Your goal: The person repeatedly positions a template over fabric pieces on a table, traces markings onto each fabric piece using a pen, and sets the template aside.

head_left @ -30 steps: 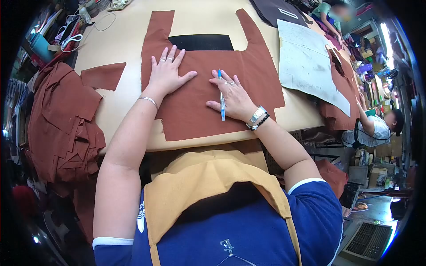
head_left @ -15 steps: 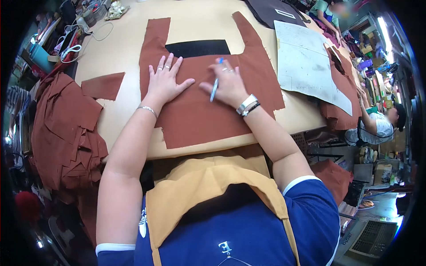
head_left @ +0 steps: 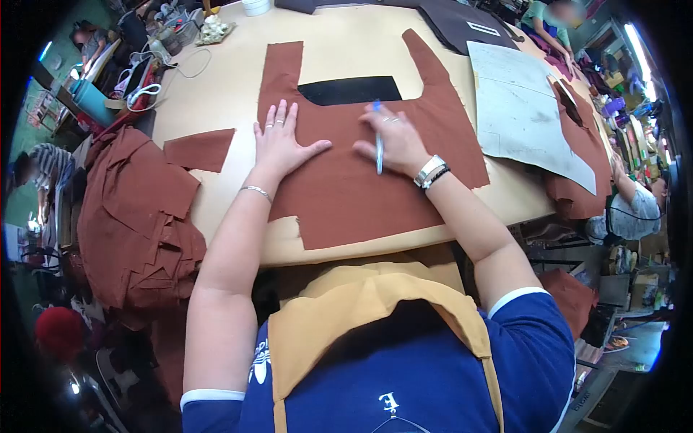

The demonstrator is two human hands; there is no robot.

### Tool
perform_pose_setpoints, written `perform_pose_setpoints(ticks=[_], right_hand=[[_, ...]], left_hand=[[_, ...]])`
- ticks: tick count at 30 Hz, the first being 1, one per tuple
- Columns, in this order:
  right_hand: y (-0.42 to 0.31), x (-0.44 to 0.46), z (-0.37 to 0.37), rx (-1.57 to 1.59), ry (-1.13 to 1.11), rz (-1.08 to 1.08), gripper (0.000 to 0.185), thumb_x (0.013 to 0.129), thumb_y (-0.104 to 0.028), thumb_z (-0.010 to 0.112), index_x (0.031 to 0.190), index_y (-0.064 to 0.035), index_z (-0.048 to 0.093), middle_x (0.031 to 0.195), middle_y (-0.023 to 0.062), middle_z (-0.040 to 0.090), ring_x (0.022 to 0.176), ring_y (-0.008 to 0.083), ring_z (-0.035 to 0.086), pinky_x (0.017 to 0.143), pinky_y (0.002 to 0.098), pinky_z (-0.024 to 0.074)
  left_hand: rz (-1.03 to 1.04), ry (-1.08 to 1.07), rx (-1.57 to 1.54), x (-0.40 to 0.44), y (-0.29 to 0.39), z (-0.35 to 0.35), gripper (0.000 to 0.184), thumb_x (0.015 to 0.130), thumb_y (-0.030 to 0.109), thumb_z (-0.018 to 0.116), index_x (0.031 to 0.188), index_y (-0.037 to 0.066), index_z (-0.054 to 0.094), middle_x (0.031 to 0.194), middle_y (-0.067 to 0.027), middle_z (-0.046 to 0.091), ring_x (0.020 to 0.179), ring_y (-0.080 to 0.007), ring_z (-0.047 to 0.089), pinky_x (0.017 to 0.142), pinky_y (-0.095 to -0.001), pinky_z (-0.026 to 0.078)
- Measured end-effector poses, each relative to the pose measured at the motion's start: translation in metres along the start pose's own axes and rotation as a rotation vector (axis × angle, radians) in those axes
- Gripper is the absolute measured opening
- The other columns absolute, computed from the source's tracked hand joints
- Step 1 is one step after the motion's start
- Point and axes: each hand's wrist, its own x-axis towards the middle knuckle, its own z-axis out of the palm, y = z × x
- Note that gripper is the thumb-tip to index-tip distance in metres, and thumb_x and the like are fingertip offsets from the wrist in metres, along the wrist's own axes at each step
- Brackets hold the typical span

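A rust-brown cloth piece [head_left: 361, 195] with two upright straps lies flat on the pale table [head_left: 346, 43]. Under its neck opening shows a black panel [head_left: 354, 90]. My left hand [head_left: 283, 144] is spread flat on the cloth's left part, with nothing in it. Over the right part of the cloth is my right hand [head_left: 395, 141], slightly blurred, holding a blue-and-clear pen [head_left: 379, 153] between its fingers. Whether the pen touches the cloth cannot be made out.
Left are a small brown piece [head_left: 202, 150] and a heap of brown cloth [head_left: 137, 216]. Right lies a pale grey sheet [head_left: 520, 108] over more brown cloth [head_left: 577, 195]. A dark folded item [head_left: 462, 22] is at the back. Co-workers are at both sides.
The view has shifted, so the table and cloth appear farther right and slightly lower. My right hand has moved on the cloth and the pen's tilt has changed. My left hand stays flat.
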Motion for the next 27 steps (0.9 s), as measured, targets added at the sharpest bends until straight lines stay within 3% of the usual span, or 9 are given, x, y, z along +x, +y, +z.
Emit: perform_pose_setpoints(ticks=[2,3,10,16,21,27], right_hand=[[-0.016,0.009,0.015,0.033,-0.035,-0.237,0.067,0.084,-0.060,0.060,0.125,-0.0076,0.053,0.144,0.0159,0.046,0.138,0.0313,0.039,0.110,0.0578,0.0280],[-0.022,0.020,0.022,0.104,-0.097,-0.238,0.067,0.085,-0.059,0.060,0.128,-0.0084,0.051,0.147,0.0150,0.043,0.141,0.0318,0.033,0.113,0.0589,0.0224],[-0.030,0.080,0.047,0.093,-0.079,-0.279,0.087,0.080,-0.072,0.055,0.135,-0.0066,0.042,0.150,0.0150,0.038,0.142,0.0346,0.030,0.113,0.0620,0.0172],[-0.027,0.055,0.038,0.048,-0.072,-0.258,0.091,0.078,-0.076,0.053,0.133,-0.0033,0.047,0.148,0.0168,0.040,0.141,0.0351,0.030,0.113,0.0606,0.0211],[-0.002,-0.012,0.009,-0.007,-0.006,-0.002,0.083,0.080,-0.071,0.058,0.132,-0.0064,0.048,0.152,0.0142,0.036,0.143,0.0343,0.027,0.114,0.0589,0.0187],[0.042,-0.107,-0.029,-0.075,0.069,0.436,0.078,0.082,-0.064,0.061,0.134,-0.0081,0.044,0.152,0.0130,0.035,0.144,0.0343,0.024,0.115,0.0579,0.0167]], left_hand=[[0.002,-0.005,0.006,0.000,0.000,0.000,0.118,0.065,0.084,0.057,0.152,0.010,0.025,0.160,-0.0115,0.017,0.148,-0.0282,0.013,0.115,-0.0602,0.011],[0.002,-0.005,0.008,-0.001,-0.002,0.002,0.117,0.066,0.083,0.058,0.152,0.011,0.025,0.160,-0.0113,0.017,0.148,-0.0283,0.014,0.115,-0.0605,0.012],[0.017,-0.046,0.049,0.001,-0.004,0.003,0.101,0.076,0.065,0.062,0.154,0.017,0.019,0.161,-0.0092,0.016,0.148,-0.0270,0.014,0.115,-0.0602,0.012],[0.002,-0.020,0.003,-0.001,0.000,-0.001,0.105,0.073,0.074,0.060,0.152,0.015,0.025,0.160,-0.0104,0.019,0.148,-0.0282,0.014,0.117,-0.0560,0.012],[0.056,0.036,0.040,-0.007,-0.008,0.007,0.103,0.075,0.077,0.056,0.151,0.014,0.029,0.159,-0.0140,0.020,0.147,-0.0305,0.017,0.116,-0.0558,0.012],[0.148,-0.014,0.023,-0.064,-0.015,-0.006,0.090,0.082,0.065,0.058,0.151,0.016,0.029,0.158,-0.0153,0.021,0.146,-0.0346,0.018,0.112,-0.0615,0.018]])
